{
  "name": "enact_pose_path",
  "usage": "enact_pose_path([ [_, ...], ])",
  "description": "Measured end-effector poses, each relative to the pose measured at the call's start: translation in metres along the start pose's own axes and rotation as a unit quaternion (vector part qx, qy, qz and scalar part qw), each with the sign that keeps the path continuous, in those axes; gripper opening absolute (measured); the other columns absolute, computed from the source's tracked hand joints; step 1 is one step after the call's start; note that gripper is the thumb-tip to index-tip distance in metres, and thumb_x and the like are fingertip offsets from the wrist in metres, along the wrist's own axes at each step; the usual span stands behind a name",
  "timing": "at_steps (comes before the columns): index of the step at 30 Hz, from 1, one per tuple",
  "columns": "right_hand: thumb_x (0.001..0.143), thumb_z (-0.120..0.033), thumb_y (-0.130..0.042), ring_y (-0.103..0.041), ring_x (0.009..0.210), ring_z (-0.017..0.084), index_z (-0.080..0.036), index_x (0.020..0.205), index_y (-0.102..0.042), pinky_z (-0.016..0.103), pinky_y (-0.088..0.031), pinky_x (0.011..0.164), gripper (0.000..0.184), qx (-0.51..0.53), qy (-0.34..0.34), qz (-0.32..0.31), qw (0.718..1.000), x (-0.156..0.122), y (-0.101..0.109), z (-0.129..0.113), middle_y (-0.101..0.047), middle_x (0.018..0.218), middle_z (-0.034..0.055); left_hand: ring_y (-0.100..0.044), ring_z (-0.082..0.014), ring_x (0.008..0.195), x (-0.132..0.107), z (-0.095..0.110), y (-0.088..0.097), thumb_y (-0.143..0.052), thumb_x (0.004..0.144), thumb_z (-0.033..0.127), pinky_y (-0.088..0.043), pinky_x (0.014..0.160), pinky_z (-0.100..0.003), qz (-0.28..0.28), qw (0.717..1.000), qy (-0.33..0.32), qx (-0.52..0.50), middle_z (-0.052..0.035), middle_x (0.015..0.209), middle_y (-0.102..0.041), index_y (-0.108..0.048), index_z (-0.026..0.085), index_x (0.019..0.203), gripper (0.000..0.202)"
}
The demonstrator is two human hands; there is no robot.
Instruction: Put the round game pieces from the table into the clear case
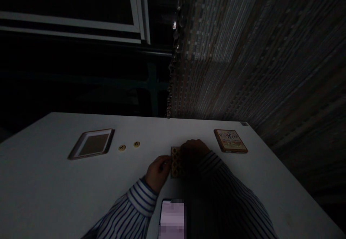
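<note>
A small board of round yellow pieces (pixel 175 161) lies on the white table (pixel 48 188) in front of me. My left hand (pixel 158 172) is curled with its fingers against the board's left edge. Lying over the board's right side is my right hand (pixel 195 150), dark and in shadow, its fingers hard to make out. Both arms wear striped sleeves. Two loose round yellow pieces (pixel 122 147) (pixel 136 144) rest on the table to the left of the board.
An open shallow box tray (pixel 93 144) sits at the left. A printed box lid (pixel 230 140) lies at the right. A phone (pixel 172 219) rests near the table's front edge. A woven blind hangs behind on the right.
</note>
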State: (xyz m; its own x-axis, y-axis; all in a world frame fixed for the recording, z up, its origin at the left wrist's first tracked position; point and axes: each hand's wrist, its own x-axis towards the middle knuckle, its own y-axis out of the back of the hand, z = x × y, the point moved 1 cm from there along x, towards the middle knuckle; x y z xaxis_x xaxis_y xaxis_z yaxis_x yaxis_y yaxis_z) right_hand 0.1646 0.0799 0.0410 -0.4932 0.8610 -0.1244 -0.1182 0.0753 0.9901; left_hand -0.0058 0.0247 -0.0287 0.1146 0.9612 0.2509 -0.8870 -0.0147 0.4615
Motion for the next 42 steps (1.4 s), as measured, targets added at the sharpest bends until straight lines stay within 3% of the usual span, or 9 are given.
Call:
enact_pose_path([
  [4, 0.082, -0.030, -0.036, -0.058, 0.084, 0.020, -0.021, 0.090, -0.061, 0.030, -0.041, 0.068, 0.028, -0.003, -0.005, -0.006, 1.000, -0.001, 0.004, 0.003, -0.064, 0.091, 0.0067, -0.059, -0.0151, 0.085, 0.000, 0.000, 0.000, -0.045, 0.078, 0.024, -0.048, 0.077, -0.029, 0.004, 1.000, -0.009, -0.003, -0.0062, 0.090, -0.064, -0.061, 0.016, 0.090, 0.021],
  [9, 0.081, -0.028, -0.039, -0.054, 0.094, 0.019, -0.023, 0.104, -0.057, 0.031, -0.039, 0.075, 0.030, 0.013, -0.025, -0.011, 1.000, -0.003, 0.006, 0.011, -0.060, 0.104, 0.0066, -0.059, -0.0158, 0.085, 0.000, 0.001, 0.000, -0.045, 0.078, 0.024, -0.049, 0.077, -0.030, 0.006, 1.000, -0.010, -0.005, -0.0069, 0.090, -0.064, -0.060, 0.016, 0.089, 0.020],
  [16, 0.083, -0.025, -0.034, -0.051, 0.101, 0.021, -0.023, 0.111, -0.052, 0.033, -0.038, 0.079, 0.033, 0.017, -0.110, -0.025, 0.993, -0.006, -0.001, 0.030, -0.058, 0.108, 0.0090, -0.059, -0.0160, 0.090, -0.001, 0.003, 0.000, -0.045, 0.078, 0.022, -0.048, 0.081, -0.031, 0.000, 1.000, -0.018, -0.001, -0.0069, 0.097, -0.064, -0.059, 0.017, 0.094, 0.022],
  [22, 0.084, -0.027, -0.032, -0.058, 0.089, 0.022, -0.019, 0.105, -0.057, 0.031, -0.042, 0.070, 0.034, 0.025, -0.122, -0.067, 0.990, -0.005, -0.011, 0.042, -0.062, 0.099, 0.0118, -0.056, -0.0179, 0.097, -0.005, 0.007, 0.001, -0.050, 0.075, 0.022, -0.048, 0.081, -0.033, -0.022, 0.999, -0.039, -0.003, -0.0087, 0.106, -0.060, -0.055, 0.018, 0.104, 0.030],
  [27, 0.081, -0.026, -0.035, -0.059, 0.087, 0.023, -0.017, 0.101, -0.059, 0.032, -0.043, 0.068, 0.032, 0.029, -0.124, -0.089, 0.988, -0.005, -0.015, 0.042, -0.063, 0.095, 0.0133, -0.046, -0.0226, 0.111, -0.009, 0.006, 0.002, -0.063, 0.064, 0.022, -0.038, 0.094, -0.042, -0.072, 0.992, -0.104, 0.001, -0.0125, 0.119, -0.049, -0.040, 0.018, 0.120, 0.060],
  [31, 0.079, -0.026, -0.039, -0.060, 0.085, 0.023, -0.016, 0.095, -0.061, 0.031, -0.043, 0.067, 0.029, 0.028, -0.119, -0.096, 0.988, -0.005, -0.017, 0.040, -0.063, 0.093, 0.0140, -0.038, -0.0273, 0.117, -0.012, -0.003, -0.001, -0.066, 0.060, 0.023, -0.033, 0.097, -0.047, -0.097, 0.986, -0.128, 0.041, -0.0161, 0.126, -0.041, -0.031, 0.018, 0.125, 0.074],
  [42, 0.079, -0.023, -0.040, -0.060, 0.086, 0.022, -0.013, 0.093, -0.061, 0.029, -0.043, 0.068, 0.027, 0.021, -0.099, -0.091, 0.991, -0.001, -0.020, 0.041, -0.063, 0.093, 0.0141, -0.037, -0.0258, 0.119, -0.012, -0.024, -0.010, -0.060, 0.063, 0.015, -0.034, 0.096, -0.045, -0.068, 0.979, -0.171, 0.083, -0.0128, 0.128, -0.041, -0.030, 0.022, 0.127, 0.071],
])
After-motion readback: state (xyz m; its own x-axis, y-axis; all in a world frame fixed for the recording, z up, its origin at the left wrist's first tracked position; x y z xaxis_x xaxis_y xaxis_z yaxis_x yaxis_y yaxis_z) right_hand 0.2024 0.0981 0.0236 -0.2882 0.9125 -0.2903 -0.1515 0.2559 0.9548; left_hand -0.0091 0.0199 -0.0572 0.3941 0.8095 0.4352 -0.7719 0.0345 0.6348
